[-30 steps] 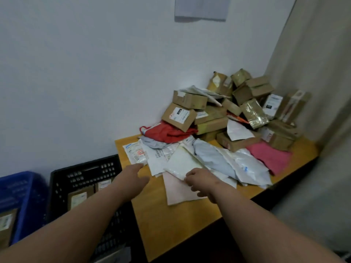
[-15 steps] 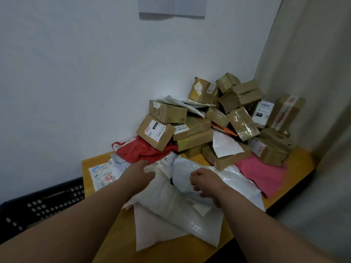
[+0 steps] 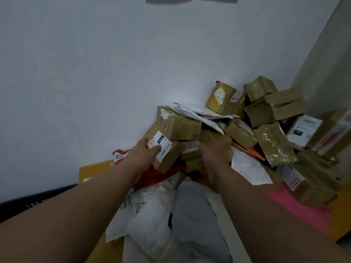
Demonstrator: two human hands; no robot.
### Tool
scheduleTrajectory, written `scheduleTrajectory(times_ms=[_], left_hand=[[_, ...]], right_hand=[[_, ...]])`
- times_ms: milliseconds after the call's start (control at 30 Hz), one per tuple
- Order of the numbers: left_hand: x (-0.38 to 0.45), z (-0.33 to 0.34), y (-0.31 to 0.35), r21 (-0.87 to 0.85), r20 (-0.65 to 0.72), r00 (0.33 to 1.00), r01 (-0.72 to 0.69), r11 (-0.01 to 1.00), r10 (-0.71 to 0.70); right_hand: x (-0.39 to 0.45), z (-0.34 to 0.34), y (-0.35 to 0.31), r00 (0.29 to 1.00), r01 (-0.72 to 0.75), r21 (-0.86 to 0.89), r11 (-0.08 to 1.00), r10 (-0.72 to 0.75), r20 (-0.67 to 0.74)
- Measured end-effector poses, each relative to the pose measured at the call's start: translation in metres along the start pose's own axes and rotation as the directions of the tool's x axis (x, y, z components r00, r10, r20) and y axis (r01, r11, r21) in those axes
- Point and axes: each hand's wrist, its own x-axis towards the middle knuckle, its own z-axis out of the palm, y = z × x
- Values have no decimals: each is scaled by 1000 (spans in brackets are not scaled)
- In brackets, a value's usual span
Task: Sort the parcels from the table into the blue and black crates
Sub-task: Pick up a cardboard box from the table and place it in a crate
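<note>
A heap of cardboard parcels (image 3: 273, 109) and mailer bags lies on the yellow table (image 3: 91, 171) against the wall. My left hand (image 3: 142, 154) grips a small brown box with a white barcode label (image 3: 167, 154) at the heap's left edge, thumb on the label. Just to its right, my right hand (image 3: 212, 156) reaches in among the stacked brown boxes (image 3: 214, 137); its fingers are hidden there. White (image 3: 152, 228) and grey (image 3: 193, 215) bags lie under my forearms. Only a strip of the black crate (image 3: 28, 202) shows at lower left. The blue crate is out of view.
A red bag (image 3: 157, 175) lies under the labelled box and a pink bag (image 3: 296, 207) at the table's right front. A curtain (image 3: 332, 63) hangs at the right. The white wall stands directly behind the heap.
Both hands left the white bags and moved forward into the box heap; my left hand took hold of the labelled box. The view swung up and right, off the crates.
</note>
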Motion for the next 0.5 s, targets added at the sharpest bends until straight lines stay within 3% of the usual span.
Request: scheduleTrajectory(times_ms=[200,367,500], left_hand=[[33,30,43,-127,-11,1000,11,992,-13],[39,55,68,-333,-6,996,79,940,-86],[36,62,64,-430,-130,981,76,900,-145]], right_hand=[[62,6,-30,995,-77,230,970,60,80],[72,9,-30,988,-52,263,963,11,154],[74,-2,-21,984,-25,324,946,-34,175]])
